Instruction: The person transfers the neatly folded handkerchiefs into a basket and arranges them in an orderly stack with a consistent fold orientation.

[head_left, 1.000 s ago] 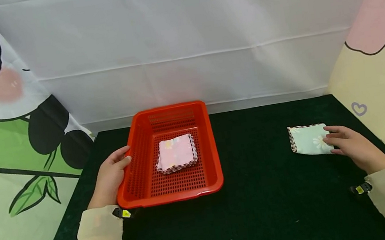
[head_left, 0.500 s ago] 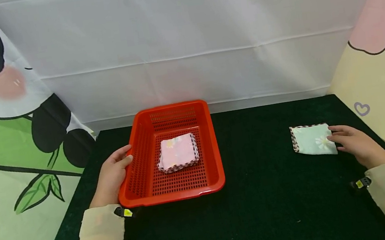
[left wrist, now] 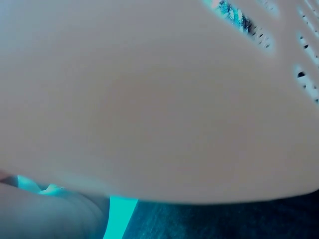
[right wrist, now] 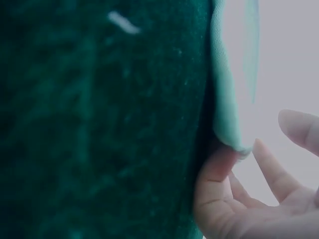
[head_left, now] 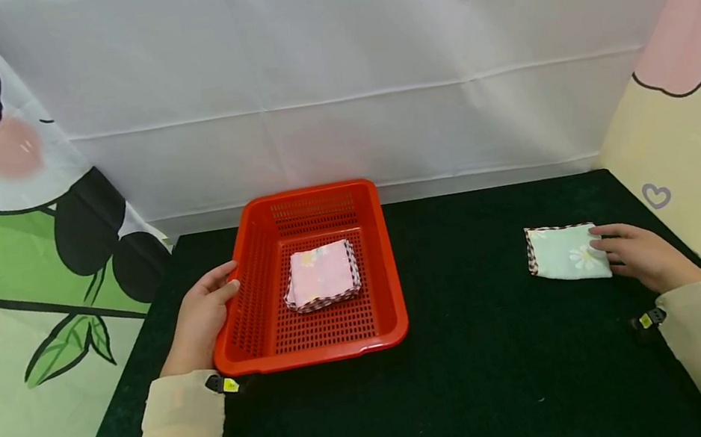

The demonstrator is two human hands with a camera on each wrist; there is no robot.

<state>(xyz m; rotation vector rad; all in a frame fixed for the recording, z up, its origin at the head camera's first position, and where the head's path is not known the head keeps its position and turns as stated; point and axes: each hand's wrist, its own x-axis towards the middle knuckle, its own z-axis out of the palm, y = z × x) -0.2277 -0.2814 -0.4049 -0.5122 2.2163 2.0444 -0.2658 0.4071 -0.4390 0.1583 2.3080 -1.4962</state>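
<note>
At the left of the table, my left hand (head_left: 198,319) holds the left rim of a red plastic basket (head_left: 385,341), with thumb and forefinger tips at the edge. Inside the basket lies a folded pink handkerchief (head_left: 321,272) with a checked border. Its side wall (left wrist: 174,124) fills most of the left wrist view. On the right, a folded mint-green handkerchief (head_left: 560,253) with a daisy print lies flat. My right hand (head_left: 652,256) touches its right edge with fingers spread. In the right wrist view a fingertip (right wrist: 227,159) meets the corner of the green handkerchief (right wrist: 229,114), another finger beside it.
A dark green cloth (head_left: 475,366) covers the table. Behind it hangs a white backdrop (head_left: 327,63), with printed cartoon panels at left and right. Small pale specks lie on the green cloth.
The head view shifts slightly. My right hand makes a small move along the green handkerchief's edge; the left hand and the basket stay in place.
</note>
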